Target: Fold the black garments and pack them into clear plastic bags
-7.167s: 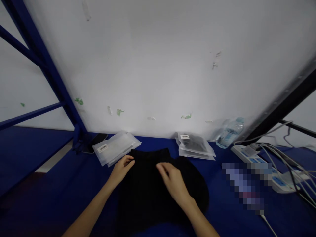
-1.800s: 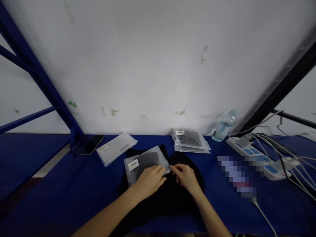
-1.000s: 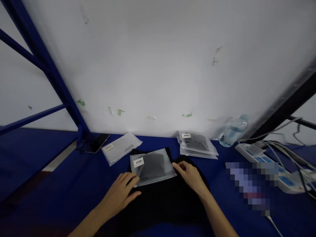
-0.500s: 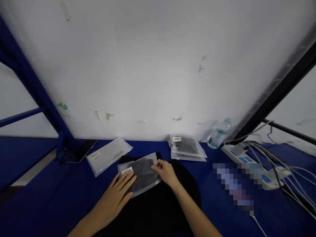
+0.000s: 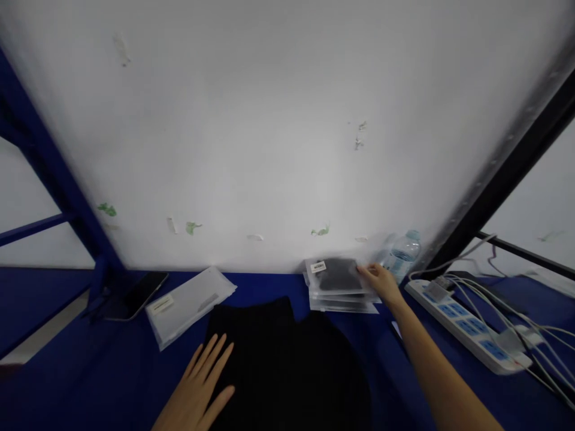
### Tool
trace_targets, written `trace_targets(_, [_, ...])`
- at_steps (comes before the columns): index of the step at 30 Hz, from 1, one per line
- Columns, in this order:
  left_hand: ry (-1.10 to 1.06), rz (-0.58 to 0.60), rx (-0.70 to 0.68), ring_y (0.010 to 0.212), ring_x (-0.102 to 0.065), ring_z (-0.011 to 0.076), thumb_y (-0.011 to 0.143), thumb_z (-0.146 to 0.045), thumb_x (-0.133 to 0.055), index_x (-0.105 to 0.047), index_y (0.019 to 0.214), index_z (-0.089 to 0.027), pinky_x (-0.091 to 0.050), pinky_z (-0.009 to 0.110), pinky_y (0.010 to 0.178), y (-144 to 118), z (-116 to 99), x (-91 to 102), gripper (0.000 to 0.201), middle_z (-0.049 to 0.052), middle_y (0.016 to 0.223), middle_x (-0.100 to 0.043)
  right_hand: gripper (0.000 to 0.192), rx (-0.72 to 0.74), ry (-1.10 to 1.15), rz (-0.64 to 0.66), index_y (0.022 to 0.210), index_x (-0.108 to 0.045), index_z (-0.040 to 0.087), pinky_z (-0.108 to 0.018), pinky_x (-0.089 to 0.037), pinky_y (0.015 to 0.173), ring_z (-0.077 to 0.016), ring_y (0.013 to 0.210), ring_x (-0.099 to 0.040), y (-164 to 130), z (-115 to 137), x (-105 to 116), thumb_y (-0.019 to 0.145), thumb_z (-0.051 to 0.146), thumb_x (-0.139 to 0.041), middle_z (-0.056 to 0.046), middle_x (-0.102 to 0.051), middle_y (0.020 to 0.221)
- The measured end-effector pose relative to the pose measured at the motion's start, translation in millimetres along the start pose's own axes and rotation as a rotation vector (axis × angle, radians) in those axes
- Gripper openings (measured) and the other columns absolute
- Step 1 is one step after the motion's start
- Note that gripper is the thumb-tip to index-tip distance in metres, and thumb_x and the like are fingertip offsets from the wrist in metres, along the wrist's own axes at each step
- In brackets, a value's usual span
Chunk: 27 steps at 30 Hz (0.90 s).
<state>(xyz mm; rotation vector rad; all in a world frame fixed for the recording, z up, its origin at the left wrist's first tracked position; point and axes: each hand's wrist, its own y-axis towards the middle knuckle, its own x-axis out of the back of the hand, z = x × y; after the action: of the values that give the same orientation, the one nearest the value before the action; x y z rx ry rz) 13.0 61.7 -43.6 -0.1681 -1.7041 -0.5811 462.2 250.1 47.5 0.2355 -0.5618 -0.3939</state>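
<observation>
My left hand (image 5: pixel 200 383) lies with fingers spread at the left edge of a dark garment (image 5: pixel 287 365), which is spread over the blue table. My right hand (image 5: pixel 380 280) is stretched to the back right, thumb and fingers closed on the right edge of a clear zip bag (image 5: pixel 341 276). Dark content shows through the bag, and a white barcode label is at its upper left. It rests on top of a stack of similar bags (image 5: pixel 344 305).
Flat whitish zip bags (image 5: pixel 188 305) lie at the left beside a phone (image 5: pixel 139 293). A water bottle (image 5: pixel 404 254) stands by the wall behind my right hand. A white power strip (image 5: pixel 467 326) with several cables lies at the right.
The zip bag has gone from above the garment to the stack at the back right, carried by my right hand. My left hand has let go and now lies lower, by the garment.
</observation>
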Motion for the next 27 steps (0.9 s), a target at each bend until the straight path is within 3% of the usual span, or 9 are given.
trace_targets(3, [0.037,0.003,-0.008,0.138,-0.032,0.0271,0.096,-0.040,-0.045,-0.009,0.152,-0.028,-0.040,0.049,0.107,0,0,0.1,0.068,0.005,0.155,-0.026,0.051,0.160,-0.090,-0.038,0.112,-0.059,0.014,-0.053,-0.037,0.098,-0.0362,0.121,-0.048,-2,0,-24,0.081,0.054,-0.052,-0.020,-0.060,0.121])
trace_targets(5, [0.058,0.009,-0.016,0.138,-0.033,0.0277,0.096,-0.040,-0.045,-0.008,0.152,-0.027,-0.041,0.050,0.106,1,-1,0.7,0.069,0.007,0.155,-0.026,0.043,0.310,-0.158,0.050,0.117,-0.061,0.020,-0.052,-0.029,0.107,-0.0320,0.131,-0.040,-9,3,-44,0.085,0.047,-0.050,-0.013,-0.056,0.132])
trace_targets(8, [0.055,0.005,-0.020,0.136,-0.036,0.0290,0.095,-0.040,-0.046,-0.008,0.152,-0.028,-0.042,0.050,0.104,1,-1,1.6,0.070,0.007,0.154,-0.028,0.038,0.472,-0.446,0.190,0.122,-0.059,0.031,-0.057,-0.026,0.108,-0.0308,0.135,-0.035,-22,3,-69,0.090,0.047,-0.045,-0.004,-0.053,0.137])
trace_targets(11, [0.035,0.007,-0.017,0.136,-0.037,0.0289,0.095,-0.041,-0.047,-0.009,0.152,-0.029,-0.042,0.049,0.104,1,0,1.9,0.070,0.006,0.154,-0.028,0.043,0.421,-0.674,0.200,0.132,-0.050,0.037,-0.065,-0.032,0.099,-0.0342,0.136,-0.033,-30,-6,-82,0.093,0.051,-0.038,-0.004,-0.045,0.144])
trace_targets(20, [-0.019,0.024,0.012,0.138,-0.033,0.0282,0.095,-0.041,-0.046,-0.014,0.151,-0.028,-0.038,0.051,0.107,3,-7,6.6,0.066,0.006,0.154,-0.030,0.046,0.373,-0.763,0.174,0.135,-0.047,0.037,-0.064,-0.028,0.102,-0.0335,0.137,-0.031,-41,-21,-94,0.093,0.051,-0.038,-0.004,-0.040,0.148])
trace_targets(24, [-0.066,-0.003,0.060,0.137,-0.036,0.0255,0.098,-0.036,-0.042,-0.023,0.149,-0.028,-0.038,0.049,0.107,7,1,10.6,0.056,0.006,0.151,-0.038,0.047,0.349,-0.759,0.250,0.135,-0.047,0.037,-0.065,-0.028,0.102,-0.0344,0.137,-0.030,-37,-12,-86,0.092,0.053,-0.039,-0.004,-0.039,0.149])
trace_targets(27, [-0.117,-0.130,0.168,0.130,-0.045,0.0239,0.098,-0.032,-0.040,-0.041,0.140,-0.021,-0.039,0.047,0.106,27,25,19.2,0.044,0.008,0.139,-0.053,0.051,0.416,-0.670,0.163,0.135,-0.048,0.027,-0.063,-0.024,0.105,-0.0361,0.138,-0.028,-41,13,-81,0.091,0.053,-0.042,-0.009,-0.043,0.146])
